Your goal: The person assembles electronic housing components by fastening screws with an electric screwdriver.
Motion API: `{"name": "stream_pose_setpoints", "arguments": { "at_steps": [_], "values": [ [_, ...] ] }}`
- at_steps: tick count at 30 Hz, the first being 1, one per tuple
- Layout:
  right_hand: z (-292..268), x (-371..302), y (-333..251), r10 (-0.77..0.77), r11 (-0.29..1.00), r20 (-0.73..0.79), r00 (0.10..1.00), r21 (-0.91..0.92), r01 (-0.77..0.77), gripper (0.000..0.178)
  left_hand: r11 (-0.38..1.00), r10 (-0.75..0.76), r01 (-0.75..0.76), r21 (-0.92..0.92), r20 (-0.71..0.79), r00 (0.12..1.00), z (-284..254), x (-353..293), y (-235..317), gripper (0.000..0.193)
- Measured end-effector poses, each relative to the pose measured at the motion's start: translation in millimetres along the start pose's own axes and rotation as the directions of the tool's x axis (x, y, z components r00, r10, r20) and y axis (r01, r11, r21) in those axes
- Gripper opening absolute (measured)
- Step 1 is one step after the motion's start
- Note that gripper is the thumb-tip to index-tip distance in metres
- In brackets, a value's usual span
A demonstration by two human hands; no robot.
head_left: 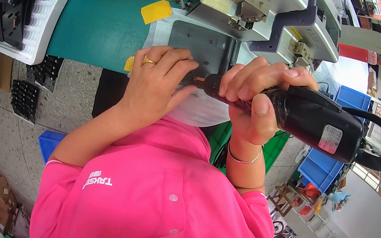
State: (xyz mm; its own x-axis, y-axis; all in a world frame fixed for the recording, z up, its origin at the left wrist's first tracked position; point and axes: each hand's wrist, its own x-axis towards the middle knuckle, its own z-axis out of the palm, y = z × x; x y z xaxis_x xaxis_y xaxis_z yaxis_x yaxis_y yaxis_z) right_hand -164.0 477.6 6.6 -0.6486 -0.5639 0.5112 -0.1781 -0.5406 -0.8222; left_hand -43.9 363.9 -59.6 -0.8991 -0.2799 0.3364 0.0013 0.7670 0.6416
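A dark grey flat panel with small raised studs lies on a white foam sheet at the near edge of the green table. My left hand, with a ring on one finger, rests over the panel's near left part. Its thumb and fingers are apart, and the fingertips are partly hidden against the panel. My right hand is wrapped round a black corded electric screwdriver. The tool lies nearly level, its coppery bit pointing left at the panel, between my left thumb and fingers. No screw can be made out there.
Metal fixtures with clamps stand at the far right of the panel. Yellow tape pieces and small metal parts lie beside the foam. A white tray of black parts is at the left. Green crates stand below the table.
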Motion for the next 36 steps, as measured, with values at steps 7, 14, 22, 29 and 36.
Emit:
{"name": "stream_pose_setpoints", "arguments": {
  "at_steps": [7, 14, 22, 29, 36],
  "values": [
    [0.8, -0.7, 7.6, -0.013, 0.999, 0.032, 0.999, -0.047, 0.014, 0.047, 1.0, -0.004, 0.004, -0.009, -0.007, 1.0, 0.5, -1.5, -0.4, 0.05],
    [3.3, -5.2, 9.1, -0.024, 0.995, 0.064, 0.998, -0.096, 0.03, 0.047, 1.0, -0.002, 0.002, 0.001, -0.01, 1.0, 1.6, -5.1, 0.8, 0.049],
    [10.6, -9.2, 15.1, -0.035, 0.984, 0.091, 0.995, -0.171, 0.05, 0.035, 1.0, -0.017, 0.016, -0.01, -0.018, 1.0, -0.4, -2.1, 1.0, 0.048],
    [13.9, -7.4, 18.7, -0.089, 0.971, 0.029, 0.996, -0.22, 0.093, 0.036, 0.998, -0.001, 0.0, 0.058, 0.024, 1.0, -17.6, 13.2, -6.0, 0.065],
    [6.1, -22.2, 4.8, -0.085, 0.995, -0.173, 0.981, 0.034, 0.093, 0.049, 0.991, 0.021, -0.048, 0.121, 0.214, 0.977, -26.2, 18.6, -21.5, 0.084]
  ]
}}
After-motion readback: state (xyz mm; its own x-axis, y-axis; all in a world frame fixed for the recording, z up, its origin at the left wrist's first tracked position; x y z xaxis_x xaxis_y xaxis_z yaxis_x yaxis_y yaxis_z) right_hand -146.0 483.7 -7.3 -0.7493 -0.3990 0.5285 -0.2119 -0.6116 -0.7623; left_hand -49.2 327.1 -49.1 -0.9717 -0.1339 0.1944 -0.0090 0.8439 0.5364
